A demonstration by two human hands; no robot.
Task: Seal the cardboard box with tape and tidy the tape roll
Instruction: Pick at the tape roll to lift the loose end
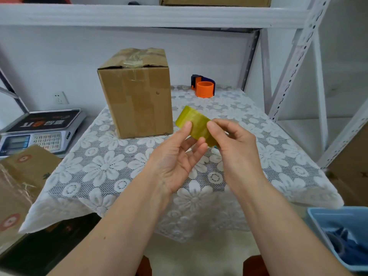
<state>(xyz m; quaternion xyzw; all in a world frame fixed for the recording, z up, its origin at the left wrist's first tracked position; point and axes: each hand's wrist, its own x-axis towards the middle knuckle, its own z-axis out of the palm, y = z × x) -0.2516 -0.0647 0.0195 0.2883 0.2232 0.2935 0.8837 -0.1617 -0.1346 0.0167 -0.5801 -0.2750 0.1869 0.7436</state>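
Nearest the camera, both bare forearms reach in over the front edge of the worktop point(139, 196), which is draped in a white lace cloth with a flower pattern. The left hand point(177, 154) cradles the translucent yellow roll of packing tape point(196, 124) from below and behind, fingers curled up around its rim, while the right hand point(233, 142) pinches the roll's outer face with thumb and forefinger, apparently feeling for the loose end. The roll is held in the air above the middle of the cloth, just in front and to the right of the brown cardboard box point(137, 96). To do this step well, I judge it best to keep the left hand steady as a support and turn the roll slowly, letting a right fingernail catch the tape edge, then peel squarely so the strip does not split lengthwise. The box stands upright further back, its top flaps closed but rumpled, with some clear tape already across the seam; pressing the flaps flat before laying a fresh strip should help it bond. Beyond the box, well apart to the right, sits the orange and dark blue tape dispenser point(203, 86), a likely home for the roll afterwards
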